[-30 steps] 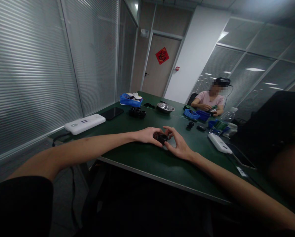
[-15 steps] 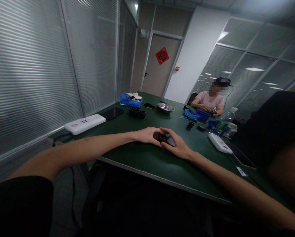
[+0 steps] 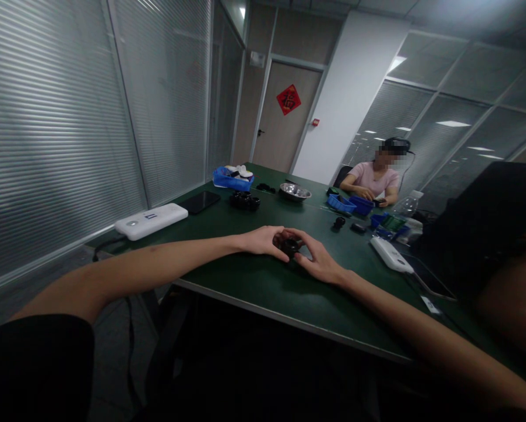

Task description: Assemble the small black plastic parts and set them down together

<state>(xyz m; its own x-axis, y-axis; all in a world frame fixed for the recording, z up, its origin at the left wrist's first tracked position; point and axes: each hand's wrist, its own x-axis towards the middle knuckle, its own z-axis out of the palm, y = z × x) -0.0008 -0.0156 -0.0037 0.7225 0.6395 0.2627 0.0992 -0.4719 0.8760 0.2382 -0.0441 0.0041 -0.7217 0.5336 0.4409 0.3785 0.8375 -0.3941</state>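
Between my two hands is a small black rounded part (image 3: 291, 247) with a ring-like top; its exact kind is too dark to make out. My left hand (image 3: 265, 241) curls around its left side, thumb toward me and fingers behind. From the right, my right hand (image 3: 318, 256) closes on the same part with thumb and fingers. Both hands are low over the green table (image 3: 245, 275), near its front edge. The far side of the part is hidden by my fingers.
Beyond my hands lie several black round parts (image 3: 244, 200), a metal bowl (image 3: 295, 192) and a blue basket (image 3: 233, 179). White power banks (image 3: 152, 221) sit left and right. A bottle (image 3: 403, 214) and blue trays (image 3: 341, 203) stand rightward. A person (image 3: 374, 179) sits across.
The black part has turned between my hands, and its ring-like top now shows. My right thumb has shifted slightly right. My arms have stayed nearly still.
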